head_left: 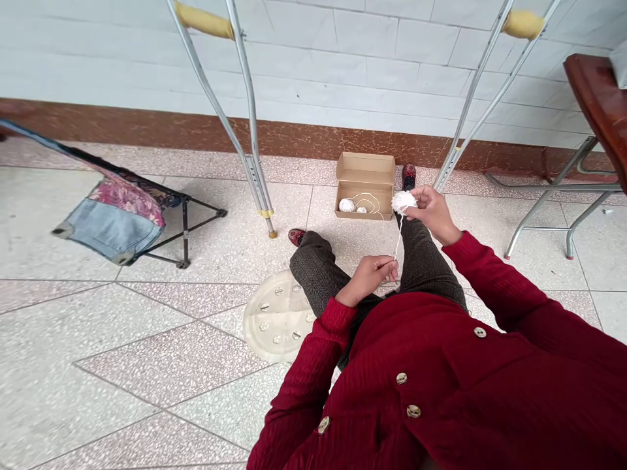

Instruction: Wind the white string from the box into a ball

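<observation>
Yarn ball [402,202], white and fist-sized against the fingers, sits at the top of the right hand [434,212], whose curled fingers [415,194] wrap its right side and grip it. A taut strand [398,238] drops from the ball at about 6 o'clock to the left hand [371,277], whose fingers [388,266] are closed in a pinch on it. The hands stand apart, with the strand spanning the gap between them.

Below the hands lies the front of a red cardigan [441,365] with pale buttons. Tweed trousers [318,271] cover the legs just beneath the hands, and a round plastic lid [277,316] lies on the floor [98,391] at 7 o'clock. Tiled floor stretches widely toward 8 and 9 o'clock.

Just beside the ball at 10 o'clock, an open cardboard box [365,186] holds two smaller yarn balls [347,205] and a loose loop of strand. Farther out, crutches [255,150] stand at 11 and 1 o'clock, the right one's foot ending just past the right hand. A folding stool [117,222] stands at 9 o'clock, a counter [600,104] at 2 o'clock, and a tiled wall [343,59] runs behind everything.
</observation>
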Demonstrator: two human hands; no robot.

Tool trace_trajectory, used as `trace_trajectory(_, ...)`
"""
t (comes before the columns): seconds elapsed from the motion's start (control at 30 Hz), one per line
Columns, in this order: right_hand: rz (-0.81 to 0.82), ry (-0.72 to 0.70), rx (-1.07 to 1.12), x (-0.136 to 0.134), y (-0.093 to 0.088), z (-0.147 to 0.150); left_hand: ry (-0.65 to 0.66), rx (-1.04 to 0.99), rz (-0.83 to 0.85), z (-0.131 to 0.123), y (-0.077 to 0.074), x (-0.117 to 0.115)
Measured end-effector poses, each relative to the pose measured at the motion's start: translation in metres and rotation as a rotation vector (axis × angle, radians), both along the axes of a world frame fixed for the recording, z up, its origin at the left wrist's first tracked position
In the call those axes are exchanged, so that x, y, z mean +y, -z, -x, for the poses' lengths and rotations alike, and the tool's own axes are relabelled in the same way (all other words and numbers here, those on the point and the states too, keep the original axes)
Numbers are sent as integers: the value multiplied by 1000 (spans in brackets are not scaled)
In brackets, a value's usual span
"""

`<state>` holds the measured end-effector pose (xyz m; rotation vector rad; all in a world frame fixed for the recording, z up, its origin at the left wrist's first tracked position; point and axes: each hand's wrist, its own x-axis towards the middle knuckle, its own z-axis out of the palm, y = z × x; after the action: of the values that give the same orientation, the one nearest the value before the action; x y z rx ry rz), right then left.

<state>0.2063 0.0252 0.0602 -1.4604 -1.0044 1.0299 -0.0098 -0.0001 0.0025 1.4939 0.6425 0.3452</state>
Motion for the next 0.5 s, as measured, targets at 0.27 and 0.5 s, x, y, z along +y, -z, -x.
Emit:
trace_trajectory(0.27,312,-681,-50,-23,43,3,-171,55,-176,29,-17,32)
trace_trajectory(0.5,291,-696,555,-39,-1,11,-184,-31,-134,18,1,34)
